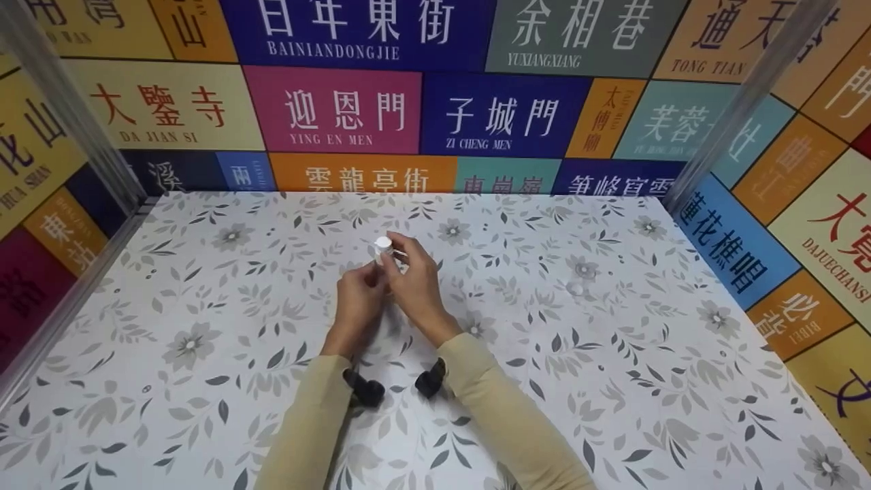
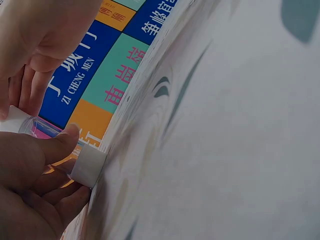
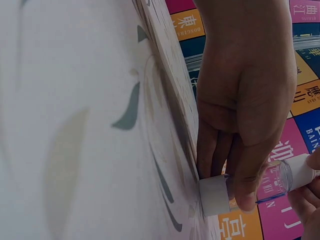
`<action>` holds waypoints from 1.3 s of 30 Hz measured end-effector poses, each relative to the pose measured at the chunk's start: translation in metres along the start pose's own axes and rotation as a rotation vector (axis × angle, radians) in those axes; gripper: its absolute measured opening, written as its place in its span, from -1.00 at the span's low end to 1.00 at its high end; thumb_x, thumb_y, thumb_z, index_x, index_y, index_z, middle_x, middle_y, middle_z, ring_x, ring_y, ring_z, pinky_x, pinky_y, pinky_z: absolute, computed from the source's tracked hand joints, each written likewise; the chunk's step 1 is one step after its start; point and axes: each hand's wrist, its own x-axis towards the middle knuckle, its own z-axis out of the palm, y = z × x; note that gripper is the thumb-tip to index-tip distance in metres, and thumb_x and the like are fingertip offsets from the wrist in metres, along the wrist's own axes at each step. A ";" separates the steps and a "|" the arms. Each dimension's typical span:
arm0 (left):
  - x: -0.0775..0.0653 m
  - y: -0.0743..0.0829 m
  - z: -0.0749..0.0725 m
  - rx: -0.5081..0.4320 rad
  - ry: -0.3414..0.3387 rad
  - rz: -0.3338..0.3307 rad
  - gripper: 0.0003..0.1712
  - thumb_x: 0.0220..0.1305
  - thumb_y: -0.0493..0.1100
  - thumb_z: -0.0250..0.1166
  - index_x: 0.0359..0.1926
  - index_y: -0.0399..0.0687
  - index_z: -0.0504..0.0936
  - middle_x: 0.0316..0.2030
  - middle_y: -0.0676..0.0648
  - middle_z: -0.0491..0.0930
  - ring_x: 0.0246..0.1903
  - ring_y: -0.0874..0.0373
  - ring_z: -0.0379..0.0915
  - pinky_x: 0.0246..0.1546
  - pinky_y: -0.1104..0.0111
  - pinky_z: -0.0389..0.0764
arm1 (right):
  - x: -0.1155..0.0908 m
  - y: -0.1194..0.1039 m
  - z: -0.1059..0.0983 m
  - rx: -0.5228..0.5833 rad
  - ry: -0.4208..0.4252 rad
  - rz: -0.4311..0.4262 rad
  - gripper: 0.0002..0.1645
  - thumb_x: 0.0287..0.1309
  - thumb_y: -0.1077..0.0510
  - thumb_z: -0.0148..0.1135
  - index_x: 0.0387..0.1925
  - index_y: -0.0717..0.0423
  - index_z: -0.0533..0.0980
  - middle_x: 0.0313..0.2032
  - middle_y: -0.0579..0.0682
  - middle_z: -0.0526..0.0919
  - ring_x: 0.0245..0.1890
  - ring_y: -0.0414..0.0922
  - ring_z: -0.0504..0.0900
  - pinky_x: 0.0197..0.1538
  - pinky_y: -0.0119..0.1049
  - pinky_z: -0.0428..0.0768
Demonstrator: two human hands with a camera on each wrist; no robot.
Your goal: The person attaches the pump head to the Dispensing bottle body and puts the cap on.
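Bottle (image 3: 271,182) partly behind left hand (image 3: 245,105)

We see a transparent bottle (image 3: 272,181) held upright just left of centre in the head view, its white cap (image 1: 383,241) uppermost, a white section (image 2: 89,166) at its lower end.

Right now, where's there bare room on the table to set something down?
The table looks bare from the left grip out to its left edge, and from the right sleeve out to its right edge. Right of the right grip, a faint glassy spot may be an object; I can't tell. It's crowded mid-table, where both grips hold a clear bottle.
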 end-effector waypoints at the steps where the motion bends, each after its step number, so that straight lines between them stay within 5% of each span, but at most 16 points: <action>1: 0.000 0.000 0.000 -0.001 -0.001 0.000 -0.92 0.30 -0.33 0.28 -0.31 -0.20 0.70 -0.46 -0.10 0.62 -0.45 0.12 0.45 -0.42 0.40 0.44 | 0.000 0.000 0.000 -0.003 0.000 -0.001 -0.60 0.31 0.27 0.24 0.15 0.27 0.50 0.03 0.18 0.66 0.08 0.01 0.67 0.16 -0.31 0.62; 10: -0.001 -0.001 -0.001 -0.046 -0.020 -0.051 -0.78 0.27 -0.36 0.28 -0.09 -0.18 0.74 -0.34 -0.14 0.72 -0.40 0.13 0.53 -0.38 0.40 0.50 | 0.000 -0.001 0.001 -0.004 0.017 0.000 -0.55 0.28 0.22 0.28 0.18 0.26 0.51 0.07 0.18 0.65 0.15 -0.01 0.63 0.22 -0.33 0.57; 18: -0.001 0.000 -0.001 -0.025 -0.010 -0.004 -0.91 0.28 -0.34 0.29 -0.26 -0.22 0.72 -0.44 -0.13 0.65 -0.46 0.13 0.45 -0.42 0.40 0.45 | 0.001 0.000 0.000 0.011 -0.003 -0.027 -0.60 0.32 0.29 0.21 0.17 0.28 0.51 0.04 0.17 0.65 0.13 0.00 0.64 0.20 -0.31 0.59; 32: -0.001 0.001 -0.003 -0.018 -0.035 -0.045 -0.73 0.32 -0.31 0.27 0.01 -0.16 0.72 -0.24 -0.13 0.75 -0.37 0.13 0.54 -0.36 0.40 0.50 | 0.000 -0.001 0.000 0.013 0.004 -0.007 -0.58 0.31 0.24 0.25 0.17 0.25 0.51 0.05 0.16 0.64 0.14 -0.01 0.63 0.20 -0.26 0.60; 39: 0.001 0.001 -0.002 -0.010 -0.036 -0.033 -0.85 0.32 -0.30 0.28 -0.14 -0.19 0.74 -0.36 -0.13 0.69 -0.39 0.11 0.50 -0.35 0.36 0.48 | 0.001 0.001 0.000 -0.002 0.003 -0.019 -0.60 0.30 0.29 0.23 0.16 0.28 0.51 0.02 0.16 0.66 0.10 -0.01 0.65 0.17 -0.38 0.60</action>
